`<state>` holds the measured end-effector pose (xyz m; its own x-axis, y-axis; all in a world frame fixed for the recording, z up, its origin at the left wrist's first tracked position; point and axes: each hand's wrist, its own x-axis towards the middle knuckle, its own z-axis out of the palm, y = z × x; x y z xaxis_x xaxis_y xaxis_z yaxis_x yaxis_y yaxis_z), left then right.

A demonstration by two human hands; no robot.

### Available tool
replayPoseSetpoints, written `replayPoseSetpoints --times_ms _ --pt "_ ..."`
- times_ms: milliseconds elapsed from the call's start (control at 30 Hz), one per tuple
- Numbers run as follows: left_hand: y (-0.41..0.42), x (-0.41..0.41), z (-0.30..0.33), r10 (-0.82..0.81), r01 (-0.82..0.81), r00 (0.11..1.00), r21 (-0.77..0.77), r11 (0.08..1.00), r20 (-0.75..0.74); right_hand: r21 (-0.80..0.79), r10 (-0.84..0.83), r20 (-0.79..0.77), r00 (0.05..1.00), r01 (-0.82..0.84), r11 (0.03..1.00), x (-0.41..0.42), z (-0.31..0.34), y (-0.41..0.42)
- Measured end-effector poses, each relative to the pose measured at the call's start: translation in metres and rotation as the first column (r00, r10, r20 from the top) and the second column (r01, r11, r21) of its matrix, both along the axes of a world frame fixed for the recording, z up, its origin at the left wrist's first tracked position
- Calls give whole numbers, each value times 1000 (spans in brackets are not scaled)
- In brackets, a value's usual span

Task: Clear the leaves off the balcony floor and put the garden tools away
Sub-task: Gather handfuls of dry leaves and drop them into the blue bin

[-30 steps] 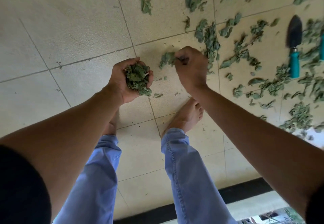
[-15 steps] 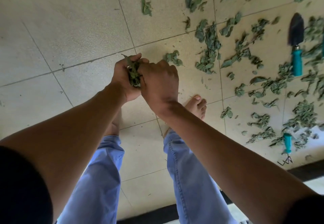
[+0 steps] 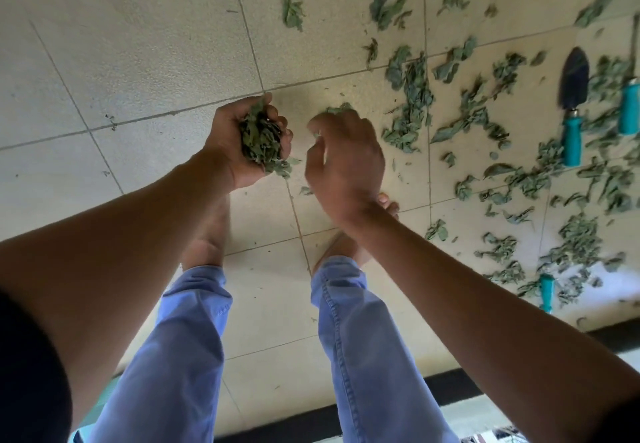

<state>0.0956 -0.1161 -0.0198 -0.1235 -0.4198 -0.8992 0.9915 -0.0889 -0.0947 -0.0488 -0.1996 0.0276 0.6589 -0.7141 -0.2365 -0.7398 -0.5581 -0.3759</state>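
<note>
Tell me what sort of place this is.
Probably an outdoor tiled patio or balcony where gardening was done: pale floor tiles, scattered green leaves, and a teal-handled trowel lying among them.

Three teal-handled garden tools lie on the tiled floor (image 3: 145,61): a trowel (image 3: 573,103), a second tool (image 3: 628,106) cut off by the frame edge, and a third tool (image 3: 546,292) partly hidden among leaves. Two hands and two bare feet show. The loose leaves (image 3: 412,103) are too many to count.

The person wears light blue trousers (image 3: 180,349) with stitched seams and hemmed cuffs, and dark short sleeves (image 3: 31,383) at the near edges. Both feet (image 3: 211,234) are bare.
</note>
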Motion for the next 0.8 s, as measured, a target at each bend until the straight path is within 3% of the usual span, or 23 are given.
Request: replayPoseSetpoints --times_ms 167,467,533,633,800 --pt "12 -3 -8 -13 13 1000 -20 1000 10 88 -155 -269 951 185 979 -5 -61 -33" --pt "34 -11 -17 -48 48 999 24 999 -2 143 -278 -337 900 340 929 -11 -98 -45" --pt "35 -12 -14 -60 60 998 32 998 -3 184 -356 -274 894 412 893 -19 -88 -46" --pt "31 -16 -9 -80 80 997 44 996 0 260 -448 -51 893 445 857 -21 -53 -36" --pt "17 -23 -2 -131 129 991 55 990 36 504 -413 162 896 284 816 -7 24 6"
